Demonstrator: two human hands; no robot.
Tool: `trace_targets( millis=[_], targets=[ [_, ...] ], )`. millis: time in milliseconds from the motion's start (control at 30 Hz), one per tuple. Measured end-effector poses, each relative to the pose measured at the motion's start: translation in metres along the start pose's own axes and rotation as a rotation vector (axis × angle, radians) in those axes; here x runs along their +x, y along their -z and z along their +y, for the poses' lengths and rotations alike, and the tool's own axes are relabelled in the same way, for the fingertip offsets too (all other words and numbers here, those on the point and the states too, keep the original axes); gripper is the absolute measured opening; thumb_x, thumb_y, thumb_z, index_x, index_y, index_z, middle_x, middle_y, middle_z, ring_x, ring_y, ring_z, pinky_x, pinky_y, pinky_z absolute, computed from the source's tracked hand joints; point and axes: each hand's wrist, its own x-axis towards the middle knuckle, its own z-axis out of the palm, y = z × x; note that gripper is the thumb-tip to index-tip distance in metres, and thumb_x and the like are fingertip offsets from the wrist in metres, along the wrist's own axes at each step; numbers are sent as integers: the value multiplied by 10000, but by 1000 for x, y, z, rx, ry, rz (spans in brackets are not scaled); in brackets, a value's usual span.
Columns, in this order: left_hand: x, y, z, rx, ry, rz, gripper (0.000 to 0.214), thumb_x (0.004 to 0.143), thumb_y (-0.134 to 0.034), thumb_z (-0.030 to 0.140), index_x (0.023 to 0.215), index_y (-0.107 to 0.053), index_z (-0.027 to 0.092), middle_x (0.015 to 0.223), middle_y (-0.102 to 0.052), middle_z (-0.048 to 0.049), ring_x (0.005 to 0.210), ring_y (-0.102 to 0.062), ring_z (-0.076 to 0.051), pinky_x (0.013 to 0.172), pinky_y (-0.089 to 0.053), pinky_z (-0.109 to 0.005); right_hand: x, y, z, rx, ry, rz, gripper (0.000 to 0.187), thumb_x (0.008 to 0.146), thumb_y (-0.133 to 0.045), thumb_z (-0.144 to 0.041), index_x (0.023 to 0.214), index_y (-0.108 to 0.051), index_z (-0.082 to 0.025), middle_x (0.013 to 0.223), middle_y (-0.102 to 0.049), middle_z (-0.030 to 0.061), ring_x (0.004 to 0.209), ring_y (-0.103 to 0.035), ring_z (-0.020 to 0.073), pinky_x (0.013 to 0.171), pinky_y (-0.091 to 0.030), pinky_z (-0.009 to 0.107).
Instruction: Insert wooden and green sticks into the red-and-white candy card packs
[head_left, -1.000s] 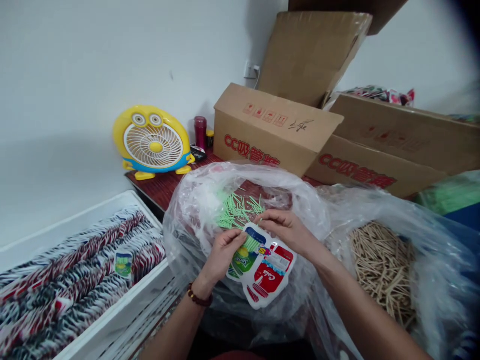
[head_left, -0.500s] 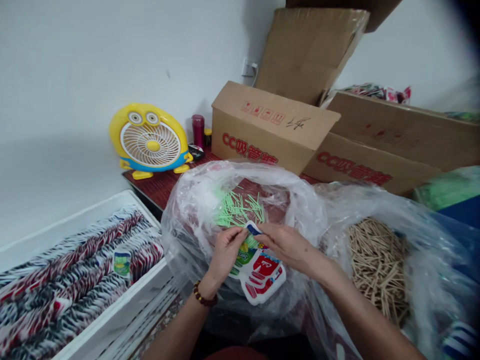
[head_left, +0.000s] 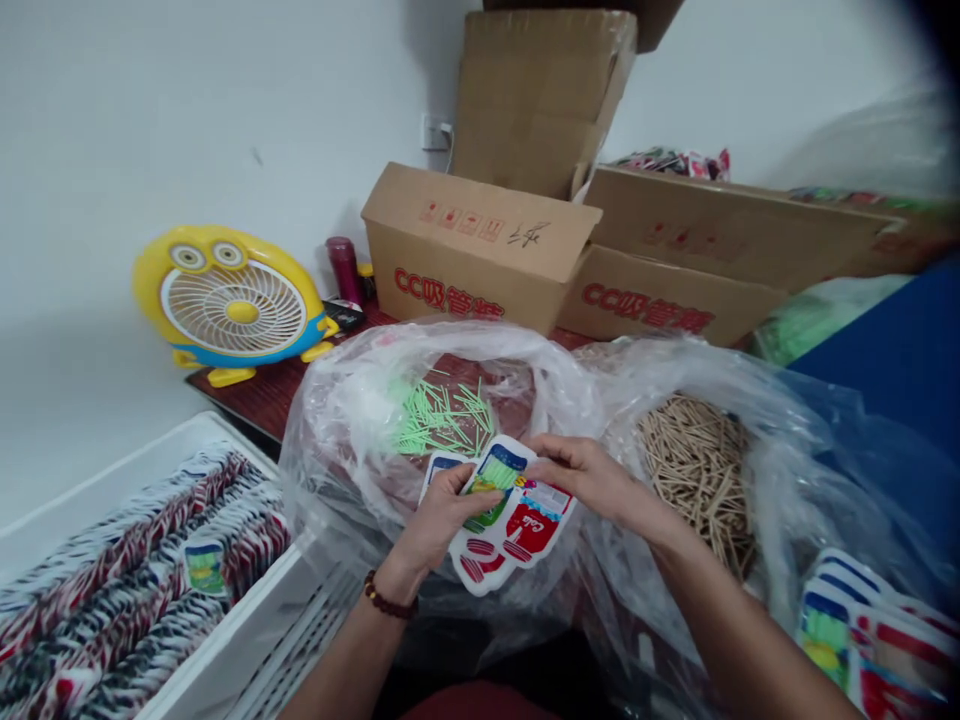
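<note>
Over the clear plastic bag (head_left: 330,420), my left hand (head_left: 435,525) pinches a flat printed packet (head_left: 501,468) with a green drink picture and a red "Cola" part. Its thumb lies across the green side. My right hand (head_left: 589,478) has its fingers closed at the upper right edge of the same packet. A second blue-topped packet partly shows behind my left fingers. Thin light-green sticks (head_left: 442,415) lie loose inside the bag, just beyond my hands. To the right, another clear bag (head_left: 780,420) holds a heap of brown sticks (head_left: 697,470).
A white foam box (head_left: 255,590) at left holds rows of packets standing on edge. More packets (head_left: 862,630) lie at lower right. Behind are cardboard boxes (head_left: 465,255), a yellow fan (head_left: 240,295) and a dark red bottle (head_left: 345,270). A blue panel (head_left: 885,350) stands at right.
The camera view has swung to the right. The packet in my hands now faces up more fully, with my left thumb across it. Packets at lower right have come into fuller view.
</note>
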Motion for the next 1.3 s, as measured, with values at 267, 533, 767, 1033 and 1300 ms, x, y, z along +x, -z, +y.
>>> trace_targets(
  millis=[267,533,767,1033,1300],
  targets=[
    [8,-23,-17,94,46,3,229,707,-758,282,858,-712,116,757,-726,-49,651,-641,-153,653,-496,-263,-31,19,22,-47,-68,67,205,809,-604,-354,740,-627,-162,629,-579,-42,570,-495,103,517,-348,203],
    [12,-60,-1,359,35,-149,274,712,-745,289,928,-646,152,847,-690,-24,723,-614,-153,676,-476,-247,-60,24,29,-128,-37,104,193,823,-581,-334,758,-655,-169,642,-582,-32,596,-497,106,515,-331,196],
    [12,-83,-22,627,-19,-91,330,680,-753,326,933,-632,152,851,-685,-29,756,-598,-182,656,-464,-243,-88,23,50,-89,-32,174,156,812,-602,-297,765,-653,-158,661,-587,-34,614,-496,104,549,-344,192],
    [4,-90,-44,745,43,-192,156,768,-642,304,722,-650,155,649,-620,19,609,-510,-138,568,-376,-212,-116,-4,67,-135,-88,316,277,836,-598,-392,678,-635,-167,571,-491,-53,570,-442,92,515,-279,196],
    [1,-95,-51,663,212,-287,213,786,-621,356,741,-644,149,666,-611,3,612,-509,-144,544,-365,-214,-140,39,94,-115,-99,554,322,904,-469,-423,795,-639,-172,704,-612,-10,671,-545,132,623,-387,223]
  ],
)
